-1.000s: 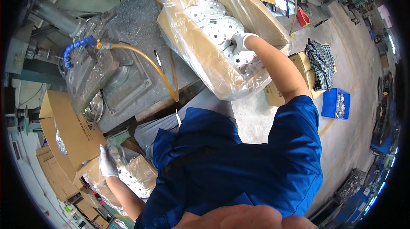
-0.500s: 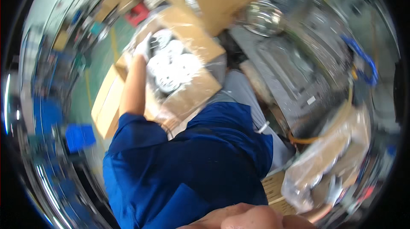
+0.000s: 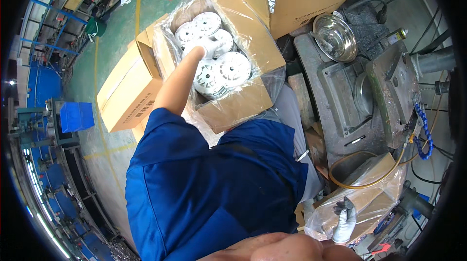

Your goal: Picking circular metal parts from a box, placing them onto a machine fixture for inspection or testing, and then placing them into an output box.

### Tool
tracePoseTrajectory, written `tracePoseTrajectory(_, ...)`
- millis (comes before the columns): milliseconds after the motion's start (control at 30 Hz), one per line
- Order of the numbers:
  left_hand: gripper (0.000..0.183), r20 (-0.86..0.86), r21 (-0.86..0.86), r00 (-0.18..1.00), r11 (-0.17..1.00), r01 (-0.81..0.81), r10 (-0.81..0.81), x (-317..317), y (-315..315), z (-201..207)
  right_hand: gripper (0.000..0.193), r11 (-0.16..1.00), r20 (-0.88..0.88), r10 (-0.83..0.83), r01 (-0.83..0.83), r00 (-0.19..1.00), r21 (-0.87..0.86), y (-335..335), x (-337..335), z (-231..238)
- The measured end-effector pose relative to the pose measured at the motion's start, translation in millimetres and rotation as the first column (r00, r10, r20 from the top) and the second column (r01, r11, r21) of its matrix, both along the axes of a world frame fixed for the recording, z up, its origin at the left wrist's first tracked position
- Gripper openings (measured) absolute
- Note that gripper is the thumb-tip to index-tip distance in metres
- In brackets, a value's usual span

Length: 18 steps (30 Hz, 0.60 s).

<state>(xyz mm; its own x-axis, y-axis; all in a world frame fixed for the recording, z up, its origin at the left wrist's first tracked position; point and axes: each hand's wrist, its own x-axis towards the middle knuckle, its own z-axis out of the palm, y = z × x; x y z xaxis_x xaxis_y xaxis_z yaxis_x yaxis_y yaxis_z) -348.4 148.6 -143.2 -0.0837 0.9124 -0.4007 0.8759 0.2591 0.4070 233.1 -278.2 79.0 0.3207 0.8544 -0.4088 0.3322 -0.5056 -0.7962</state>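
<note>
White-gloved, my left hand [image 3: 209,47] reaches into a plastic-lined cardboard box [image 3: 243,103] and rests among silvery-white round metal discs [image 3: 234,70] with cut-out patterns. The discs lie in stacks. Its fingers blend into the pale metal, so their grip is unclear. My right hand [image 3: 345,219], in a white glove with dark fingertips, is raised at the lower right, beside a plastic-covered cardboard box [image 3: 374,190]. Its fingers are apart and slightly bent, with nothing seen in them.
Another open box [image 3: 306,10] holding similar discs stands beyond. To the right is a metal machine bed [image 3: 335,129] with a shiny steel bowl [image 3: 334,38], a blue coiled hose [image 3: 424,134] and a marker [image 3: 355,141]. A closed carton [image 3: 129,93] sits on the left.
My left hand has moved from the box's left side to the middle of the discs. My right hand now shows more fully at the lower right. The view has shifted and sharpened.
</note>
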Motion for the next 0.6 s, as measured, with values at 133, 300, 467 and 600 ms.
tracePoseTrajectory(133,0.078,-0.131,-0.107,0.978,0.984,0.145,-0.159,52,-20,16,0.055,0.999,0.048,-0.006,0.007,0.999,-0.036,4,0,5)
tracePoseTrajectory(300,0.063,0.045,-0.041,0.985,0.985,0.167,-0.165,53,-36,22,0.051,0.999,0.031,-0.017,0.018,0.999,-0.038,11,1,1)
tracePoseTrajectory(467,0.048,0.519,0.043,0.828,0.974,0.222,-0.212,41,-59,46,0.05,0.999,-0.001,-0.012,0.012,1.0,0.036,4,9,-11)
tracePoseTrajectory(600,0.036,0.581,0.094,0.81,0.995,0.027,-0.077,25,-70,111,0.049,0.999,-0.044,-0.043,0.044,0.998,0.02,-7,11,-14)
